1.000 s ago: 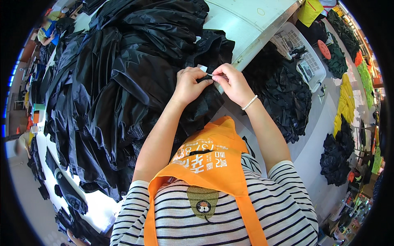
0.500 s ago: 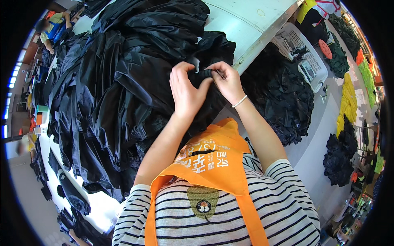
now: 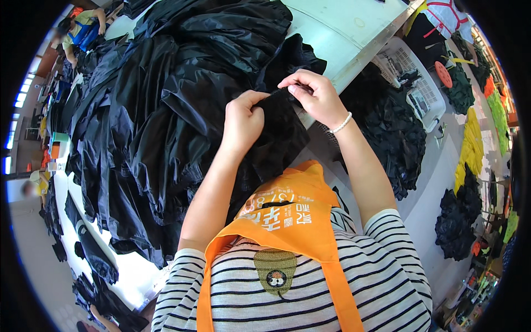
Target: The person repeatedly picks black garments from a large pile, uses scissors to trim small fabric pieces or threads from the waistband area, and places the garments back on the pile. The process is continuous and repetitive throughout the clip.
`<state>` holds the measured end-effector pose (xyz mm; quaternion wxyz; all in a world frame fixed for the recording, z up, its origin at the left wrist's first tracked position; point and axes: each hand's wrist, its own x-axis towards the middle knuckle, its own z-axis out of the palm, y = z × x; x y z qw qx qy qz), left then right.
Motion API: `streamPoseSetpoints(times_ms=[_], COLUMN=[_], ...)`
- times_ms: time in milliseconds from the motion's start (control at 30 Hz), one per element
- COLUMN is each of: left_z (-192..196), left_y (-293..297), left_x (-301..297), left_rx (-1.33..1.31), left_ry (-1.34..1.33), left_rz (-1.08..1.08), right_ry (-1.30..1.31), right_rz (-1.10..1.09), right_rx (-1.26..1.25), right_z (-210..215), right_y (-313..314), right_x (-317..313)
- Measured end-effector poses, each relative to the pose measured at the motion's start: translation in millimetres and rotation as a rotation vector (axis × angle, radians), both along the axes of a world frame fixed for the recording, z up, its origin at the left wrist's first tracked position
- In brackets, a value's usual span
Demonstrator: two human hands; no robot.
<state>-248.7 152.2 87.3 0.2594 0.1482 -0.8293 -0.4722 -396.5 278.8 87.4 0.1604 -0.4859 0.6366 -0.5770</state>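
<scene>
Both hands, left hand (image 3: 241, 123) and right hand (image 3: 311, 95), are gripping a black fabric piece (image 3: 276, 138) with closed fingers, probably inspecting it; turning it needs a steady pinch.

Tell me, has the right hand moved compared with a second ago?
Yes. The right hand has shifted slightly up, closer to the pale table edge, still pinching the black cloth opposite the left hand.

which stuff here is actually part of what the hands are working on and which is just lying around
In hand:
- small black fabric piece, gripped by left hand and right hand
- big heap of black garments right beside it on the white table

Lying about:
- white basket by the table
- black fabric pile on the floor
- yellow fabric
- black pile farther right
</scene>
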Motion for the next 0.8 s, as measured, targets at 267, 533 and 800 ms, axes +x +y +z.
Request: streamPoseSetpoints(times_ms=[267, 533, 800], left_z=[4, 0, -7], left_y=[-3, 0, 3], left_x=[-4, 1, -1], left_rx=[0.237, 0.157, 0.104], left_ry=[0.144, 0.101, 0.072], left_rz=[-0.227, -0.293, -0.265], right_ry=[-0.21, -0.159, -0.482], right_rz=[0.012, -0.447, -0.146], right_rx=[-0.144, -0.128, -0.228], right_z=[-18, -35, -29], right_y=[-23, -13, 2], right_x=[-2, 26, 39])
